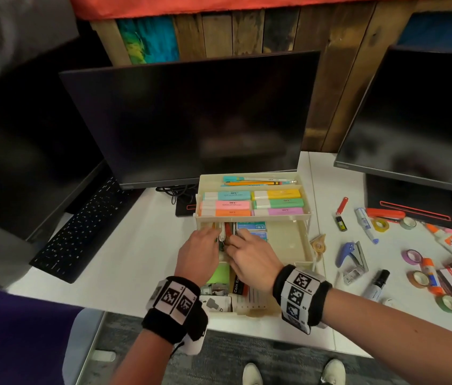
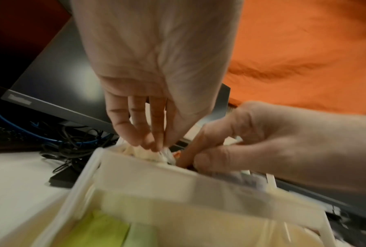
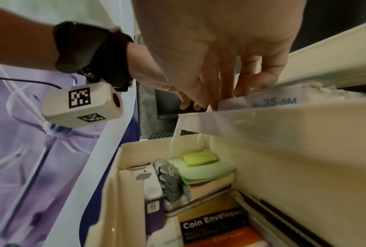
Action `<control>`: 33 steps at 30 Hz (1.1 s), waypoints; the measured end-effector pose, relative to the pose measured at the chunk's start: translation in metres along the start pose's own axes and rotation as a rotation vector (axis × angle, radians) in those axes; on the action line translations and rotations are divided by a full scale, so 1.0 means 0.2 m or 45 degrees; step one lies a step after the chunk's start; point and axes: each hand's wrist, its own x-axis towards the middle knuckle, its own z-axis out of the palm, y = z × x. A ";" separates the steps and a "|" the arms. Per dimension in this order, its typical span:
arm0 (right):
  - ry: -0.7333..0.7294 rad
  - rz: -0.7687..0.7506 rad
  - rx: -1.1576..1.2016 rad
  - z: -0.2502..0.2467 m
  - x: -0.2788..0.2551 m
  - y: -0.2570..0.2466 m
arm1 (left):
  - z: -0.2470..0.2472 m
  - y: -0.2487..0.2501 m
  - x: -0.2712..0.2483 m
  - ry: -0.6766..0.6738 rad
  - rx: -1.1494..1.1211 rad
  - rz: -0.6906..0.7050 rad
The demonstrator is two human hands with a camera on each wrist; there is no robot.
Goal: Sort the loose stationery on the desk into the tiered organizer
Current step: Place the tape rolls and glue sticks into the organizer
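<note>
The cream tiered organizer (image 1: 301,245) stands in front of the middle monitor. Pens fill its top tier, pastel highlighters (image 1: 251,203) the second. Both hands reach into the left part of the third tier, next to blue staple boxes (image 1: 258,232). My left hand (image 1: 202,245) points its fingers down and pinches a small white item (image 2: 163,152). My right hand (image 1: 247,252) has its fingertips pushed in beside the staple box (image 3: 273,102) and pinches a red item (image 1: 229,230) between thumb and forefinger. Sticky notes (image 3: 199,158) and a coin envelope box (image 3: 213,224) lie in the bottom tier.
Loose stationery is spread on the desk to the right: a red knife (image 1: 342,206), red stapler (image 1: 384,213), blue hole punch (image 1: 351,254), black marker (image 1: 377,284), glue bottle (image 1: 447,238), tape rolls (image 1: 412,257). A keyboard (image 1: 80,232) lies left. Monitors (image 1: 191,120) stand behind.
</note>
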 end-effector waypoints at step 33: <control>0.366 0.487 0.625 -0.11 -0.38 0.39 | -0.06 0.61 0.05 0.232 0.029 0.268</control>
